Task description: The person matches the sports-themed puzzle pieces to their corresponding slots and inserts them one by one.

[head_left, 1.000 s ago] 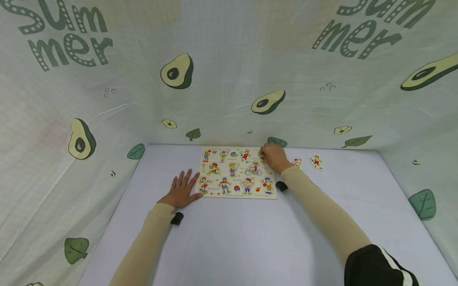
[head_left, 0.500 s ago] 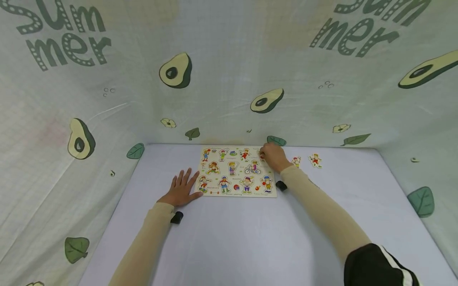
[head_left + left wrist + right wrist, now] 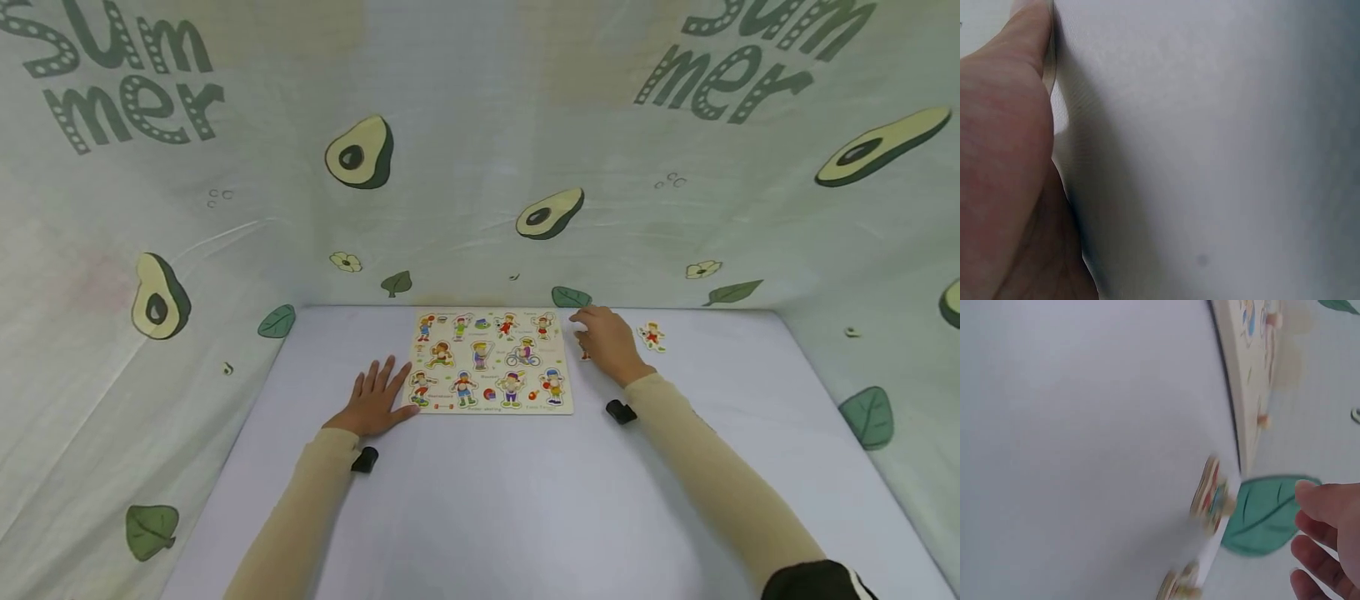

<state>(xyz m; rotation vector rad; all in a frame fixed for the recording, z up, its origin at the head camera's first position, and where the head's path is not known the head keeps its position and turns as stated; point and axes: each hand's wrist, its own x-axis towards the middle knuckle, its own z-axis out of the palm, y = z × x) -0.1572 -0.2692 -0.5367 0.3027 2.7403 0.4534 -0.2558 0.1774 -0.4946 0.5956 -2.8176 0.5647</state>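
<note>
A pale wooden puzzle board [image 3: 491, 342] printed with sporting children lies near the table's back edge, its picture pieces set in rows. My left hand [image 3: 372, 400] rests at its left edge, fingers spread and thumb at the corner; the left wrist view shows the hand's side [image 3: 1004, 144] close up. Right of the board is my right hand [image 3: 607, 343], its fingers loosely bent and holding nothing. Beneath it, a loose knobbed puzzle piece [image 3: 1210, 500] is partly hidden in the head view. Another loose piece [image 3: 652, 337], a child in red, lies farther right.
The white table [image 3: 480, 500] ends at a hanging cloth [image 3: 450, 208] printed with avocados and leaves, close behind the board. In the right wrist view, small knobs [image 3: 1264, 420] stand up from the board.
My right hand has left the board's upper right corner and moved right, over the nearer loose piece. A piece now shows in that corner. The left hand stays in place.
</note>
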